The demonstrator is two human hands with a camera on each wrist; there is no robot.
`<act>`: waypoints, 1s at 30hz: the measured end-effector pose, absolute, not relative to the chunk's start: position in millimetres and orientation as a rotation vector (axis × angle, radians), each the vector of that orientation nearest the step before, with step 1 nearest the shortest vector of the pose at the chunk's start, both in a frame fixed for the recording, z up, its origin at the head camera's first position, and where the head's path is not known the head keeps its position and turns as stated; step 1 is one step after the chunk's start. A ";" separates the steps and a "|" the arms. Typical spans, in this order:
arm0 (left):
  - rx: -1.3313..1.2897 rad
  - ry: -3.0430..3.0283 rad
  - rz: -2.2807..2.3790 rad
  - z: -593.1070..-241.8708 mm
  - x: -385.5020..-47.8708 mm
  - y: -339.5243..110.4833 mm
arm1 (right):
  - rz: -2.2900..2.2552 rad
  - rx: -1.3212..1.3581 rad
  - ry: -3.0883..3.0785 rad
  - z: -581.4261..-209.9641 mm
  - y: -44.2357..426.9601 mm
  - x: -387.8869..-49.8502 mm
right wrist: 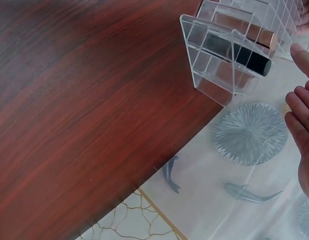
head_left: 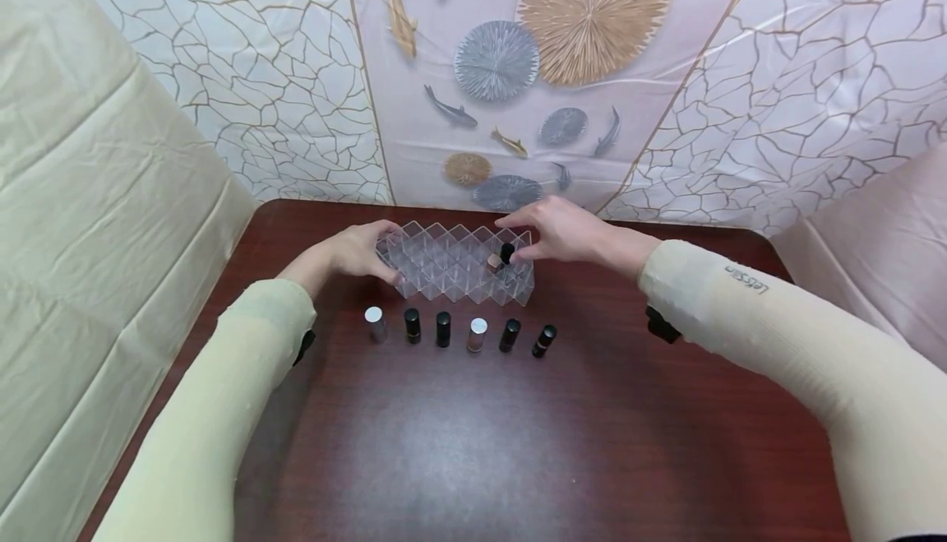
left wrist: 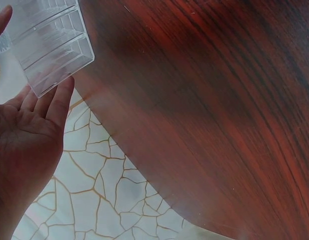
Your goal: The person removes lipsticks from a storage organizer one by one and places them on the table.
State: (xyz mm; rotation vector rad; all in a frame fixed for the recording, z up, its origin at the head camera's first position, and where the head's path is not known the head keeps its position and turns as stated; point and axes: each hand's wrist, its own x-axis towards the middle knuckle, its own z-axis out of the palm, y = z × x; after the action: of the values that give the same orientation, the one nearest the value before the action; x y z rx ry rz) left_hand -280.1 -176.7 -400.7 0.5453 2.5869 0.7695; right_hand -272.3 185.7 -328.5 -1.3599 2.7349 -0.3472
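Note:
A clear acrylic lipstick organizer (head_left: 451, 266) with diamond-shaped compartments stands on the table. My left hand (head_left: 358, 252) holds its left end, thumb at the front and fingers at the back; in the left wrist view the fingers lie against the clear end wall. Two lipsticks stand in right-end compartments: one with a black cap (right wrist: 254, 61), one with a rose-gold top (right wrist: 267, 39). Over that end is my right hand (head_left: 565, 229), thumb and fingers spread apart beside the black-capped lipstick. The right wrist view shows nothing between them.
In front of the organizer runs a row of several upright lipsticks, among them a silver-topped one (head_left: 374, 324), a white-topped one (head_left: 477, 334) and a black one (head_left: 543, 340) at the right end. The dark wood table (head_left: 459, 443) meets patterned cloth (head_left: 296, 73) at its back edge.

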 end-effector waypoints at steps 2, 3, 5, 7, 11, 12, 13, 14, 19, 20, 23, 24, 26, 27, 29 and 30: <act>0.545 2.588 0.773 -401.3 -280.3 -176.9 | -0.351 -1.337 2.733 -331.9 185.5 -275.1; 0.546 2.589 0.774 -401.5 -280.3 -177.1 | -0.352 -1.326 2.732 -333.7 185.5 -276.4; 0.549 2.586 0.780 -401.1 -279.8 -177.4 | -0.356 -1.308 2.730 -337.2 185.5 -278.6; 0.544 2.585 0.781 -401.7 -280.3 -177.8 | -0.360 -1.295 2.729 -340.8 185.4 -280.9; 0.539 2.586 0.777 -401.3 -280.4 -177.8 | -0.387 -1.269 2.730 -347.6 185.9 -284.6; 0.537 2.585 0.775 -401.1 -280.3 -177.6 | -0.394 -1.265 2.729 -349.6 186.2 -285.7; 0.537 2.584 0.775 -400.9 -280.2 -177.5 | -0.405 -1.261 2.727 -351.3 186.7 -286.3; 0.538 2.584 0.775 -400.5 -279.9 -177.5 | -0.416 -1.257 2.725 -352.9 187.1 -286.9; 0.532 2.580 0.786 -399.9 -279.0 -177.2 | -0.485 -1.273 2.721 -361.3 190.1 -289.8; 0.530 2.580 0.788 -399.8 -278.9 -177.3 | -0.503 -1.280 2.723 -363.1 190.6 -290.4; 0.530 2.575 0.796 -399.3 -278.5 -177.0 | -0.560 -1.295 2.730 -369.1 192.4 -291.9; 0.531 2.575 0.798 -399.3 -278.5 -177.0 | -0.577 -1.294 2.734 -371.0 193.0 -292.2; 0.530 2.574 0.800 -399.1 -278.4 -177.1 | -0.608 -1.288 2.740 -374.6 194.0 -292.6; 0.530 2.573 0.800 -399.1 -278.4 -177.1 | -0.624 -1.281 2.741 -376.1 194.4 -292.6; 0.529 2.574 0.800 -399.3 -278.5 -177.4 | -0.656 -1.266 2.739 -378.5 195.1 -292.3; 0.529 2.574 0.801 -399.7 -278.7 -177.5 | -0.673 -1.258 2.735 -379.8 195.1 -292.2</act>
State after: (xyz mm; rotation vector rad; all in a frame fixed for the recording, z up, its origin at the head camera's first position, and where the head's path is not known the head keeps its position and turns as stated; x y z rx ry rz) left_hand -278.7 -177.5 -399.7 0.5288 2.5743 0.8008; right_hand -292.2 195.1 -379.8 -1.2576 2.7345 -0.6729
